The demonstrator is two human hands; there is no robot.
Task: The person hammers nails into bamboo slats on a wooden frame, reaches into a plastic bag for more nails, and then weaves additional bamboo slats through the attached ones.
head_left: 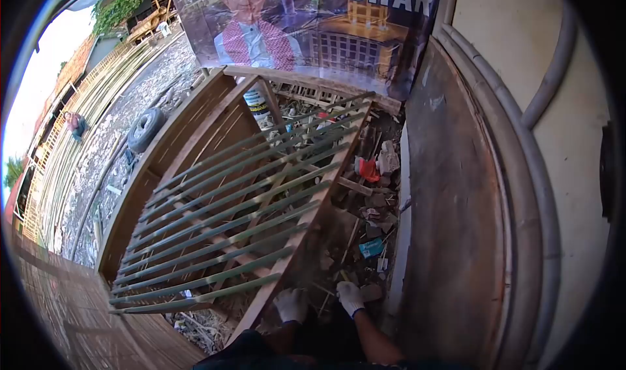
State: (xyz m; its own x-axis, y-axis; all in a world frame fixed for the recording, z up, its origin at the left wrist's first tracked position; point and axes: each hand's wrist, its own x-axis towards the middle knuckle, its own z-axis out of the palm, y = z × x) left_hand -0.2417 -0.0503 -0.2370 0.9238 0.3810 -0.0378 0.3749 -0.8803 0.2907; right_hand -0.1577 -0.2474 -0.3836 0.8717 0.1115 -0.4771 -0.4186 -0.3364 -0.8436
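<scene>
White work gloves cover both of my hands at the bottom centre. My left hand (291, 304) is low beside the frame's near wooden rail (303, 230), its fingers curled; what is in them, if anything, is hidden. My right hand (350, 296) is closed, with a short yellowish piece (344, 276) showing at its fingers, too small to name. A brown wooden block (372, 293) lies right beside it. To the left, split bamboo slats (222, 243) run in spaced rows across the wooden frame, their right ends on the near rail.
Rubble, a red scrap (369, 169) and a turquoise packet (371, 247) litter the ground right of the frame. A brown panel (450, 194) walls the right side. A printed banner (300, 27) hangs ahead. Outside left are a tyre (146, 130), long bamboo poles (98, 132) and a seated person (75, 126).
</scene>
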